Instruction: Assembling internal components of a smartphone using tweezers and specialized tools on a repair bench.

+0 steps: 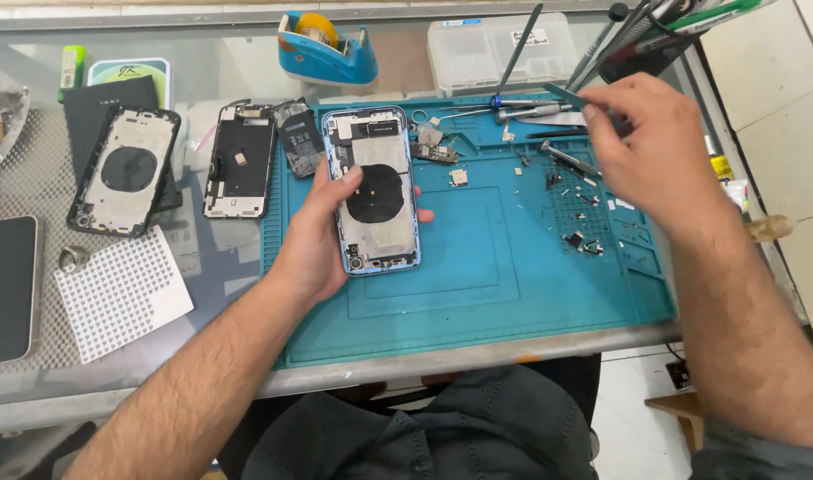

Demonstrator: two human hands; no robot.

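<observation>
Blue-framed open phone housing (374,189), round black coil showing, lies at the left edge of our teal work mat (477,267); our left hand (322,236) clasps it, thumb on the inner plate, fingers curled under the far side. Our right hand (651,147) hovers over the mat's upper right, fingers pinched on a thin teal tool (562,96). Beside the mat: a second open housing (126,169), a black phone frame (240,160), a white dotted sheet (122,289), a blue tape dispenser (326,49).
</observation>
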